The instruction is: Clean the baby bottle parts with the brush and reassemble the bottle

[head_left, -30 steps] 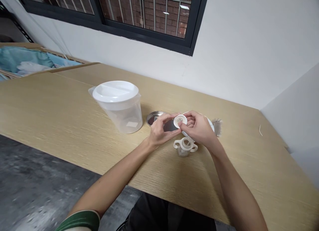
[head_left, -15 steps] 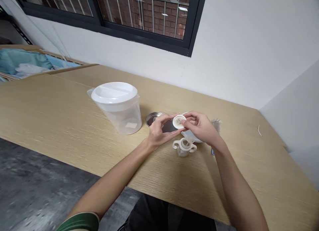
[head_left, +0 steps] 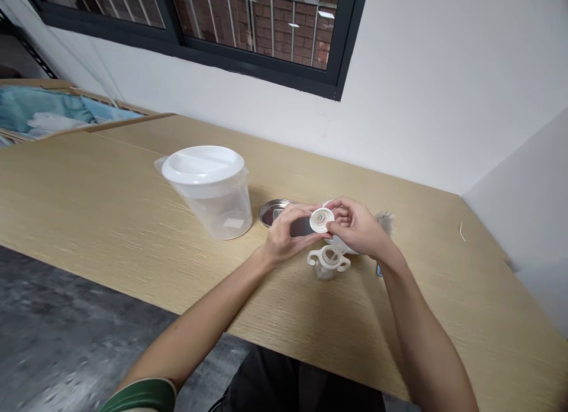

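Clearly, one round white cap (head_left: pixel 322 220) is the piece in hand, raised above the tabletop (head_left: pixel 284 305) with its ringed hollow side turned toward the wearer. Two hands share it. The left hand (head_left: pixel 279 234) has its grip on the cap's edge, fingers above and thumb below, spread in a wide curve; the right hand (head_left: pixel 358 227) grasps the opposite side, its thumb laid over the lower part of the face. Through the left hand's curve shows one dark, flat patch (head_left: pixel 302 227); what it belongs to cannot be told.

Just below the hands stands one small clear bottle (head_left: pixel 326 273), with two white handles curling out from its collar. Partly hidden behind the right hand is one white bowl (head_left: pixel 350 250). Beside the right wrist is one brush, its grey bristles (head_left: pixel 385 224) above the forearm and a bit of blue (head_left: pixel 379 270) below them. Behind the left hand sits one shiny metal dish (head_left: pixel 265 212), partly covered.

Farther left stands one translucent jug (head_left: pixel 213 208) under one white lid (head_left: pixel 204 164). A single pale label (head_left: pixel 232 222) shows near its base, any writing too small to read. Well to the right lies one thin white strip (head_left: pixel 462 232).

At the far left, one box (head_left: pixel 133 117) holds teal and light-blue wrappings (head_left: pixel 42 104). Above, two panes of one dark-framed window (head_left: pixel 261 71) show bars and brickwork.
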The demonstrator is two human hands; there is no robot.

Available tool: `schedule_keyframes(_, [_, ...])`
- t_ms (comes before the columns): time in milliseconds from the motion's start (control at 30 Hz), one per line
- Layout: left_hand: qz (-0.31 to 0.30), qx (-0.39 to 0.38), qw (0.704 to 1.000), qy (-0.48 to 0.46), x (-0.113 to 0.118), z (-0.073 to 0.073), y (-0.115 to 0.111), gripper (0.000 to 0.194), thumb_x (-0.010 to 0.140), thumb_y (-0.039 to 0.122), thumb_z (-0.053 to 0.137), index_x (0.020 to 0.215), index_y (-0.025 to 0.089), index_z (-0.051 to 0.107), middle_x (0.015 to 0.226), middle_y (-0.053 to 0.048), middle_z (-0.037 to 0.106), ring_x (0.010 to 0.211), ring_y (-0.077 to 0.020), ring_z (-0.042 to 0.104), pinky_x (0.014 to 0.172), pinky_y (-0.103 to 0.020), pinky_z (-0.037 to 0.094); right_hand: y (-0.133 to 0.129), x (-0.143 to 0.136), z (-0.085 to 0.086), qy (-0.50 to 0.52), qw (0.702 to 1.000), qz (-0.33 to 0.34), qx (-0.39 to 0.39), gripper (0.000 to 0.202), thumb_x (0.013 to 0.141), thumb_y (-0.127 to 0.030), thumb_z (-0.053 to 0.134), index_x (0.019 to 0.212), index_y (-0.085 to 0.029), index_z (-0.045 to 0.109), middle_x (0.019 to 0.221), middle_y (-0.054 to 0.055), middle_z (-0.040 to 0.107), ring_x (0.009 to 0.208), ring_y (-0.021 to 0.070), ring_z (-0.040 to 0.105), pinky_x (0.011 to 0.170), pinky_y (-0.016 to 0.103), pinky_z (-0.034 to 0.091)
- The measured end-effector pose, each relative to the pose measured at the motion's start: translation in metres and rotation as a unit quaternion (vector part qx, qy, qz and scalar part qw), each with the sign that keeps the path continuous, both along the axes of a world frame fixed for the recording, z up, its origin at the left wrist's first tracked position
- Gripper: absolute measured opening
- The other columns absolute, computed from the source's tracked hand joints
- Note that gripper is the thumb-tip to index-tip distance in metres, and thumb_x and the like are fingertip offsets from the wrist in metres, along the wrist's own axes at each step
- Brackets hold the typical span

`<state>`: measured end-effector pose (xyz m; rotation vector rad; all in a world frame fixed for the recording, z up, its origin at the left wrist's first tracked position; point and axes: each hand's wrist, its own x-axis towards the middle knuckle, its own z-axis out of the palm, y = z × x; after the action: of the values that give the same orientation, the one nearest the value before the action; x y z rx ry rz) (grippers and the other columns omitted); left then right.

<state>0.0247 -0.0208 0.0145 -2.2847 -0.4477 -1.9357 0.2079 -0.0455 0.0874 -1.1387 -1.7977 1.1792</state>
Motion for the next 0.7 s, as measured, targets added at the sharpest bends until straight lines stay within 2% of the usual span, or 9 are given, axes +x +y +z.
schedule_keyframes(267, [0.011, -0.022, 1.000, -0.016, -0.0001, -0.0014, -0.0008, 0.077, 0.065, 0.030, 0.090, 0.125, 0.020, 0.042, 0.106, -0.011, 0.068, 0.097, -0.0249, 0.071, 0.080, -0.038, 0.061, -0.0020, 0.0016, 0.0025, 0.016, 0.999, 0.032, -0.005, 0.027, 0.078, -0.028, 0.064, 0.102, -0.018, 0.057, 0.080, 0.000, 0.068, 0.067, 0.0129, 0.062, 0.063, 0.026, 0.048])
schedule_keyframes(500, [-0.004, -0.022, 1.000, -0.010, 0.0013, 0.0014, -0.0018, 0.076, 0.066, 0.030, 0.089, 0.125, 0.021, 0.042, 0.105, -0.010, 0.068, 0.098, -0.0262, 0.071, 0.081, -0.039, 0.062, -0.0009, -0.0013, 0.0016, 0.008, 1.000, -0.004, 0.004, 0.022, 0.084, -0.036, 0.062, 0.093, -0.018, 0.056, 0.070, 0.000, 0.066, 0.065, 0.0145, 0.063, 0.066, 0.028, 0.050])
schedule_keyframes(700, [-0.024, -0.015, 1.000, -0.005, 0.0026, 0.0050, -0.0030, 0.077, 0.065, 0.028, 0.089, 0.127, 0.021, 0.043, 0.106, -0.010, 0.069, 0.099, -0.0261, 0.071, 0.080, -0.039, 0.062, -0.0025, -0.0038, 0.0014, -0.007, 1.000, -0.030, -0.001, 0.024, 0.084, -0.039, 0.064, 0.092, -0.018, 0.056, 0.069, 0.000, 0.066, 0.062, 0.0148, 0.063, 0.059, 0.026, 0.048])
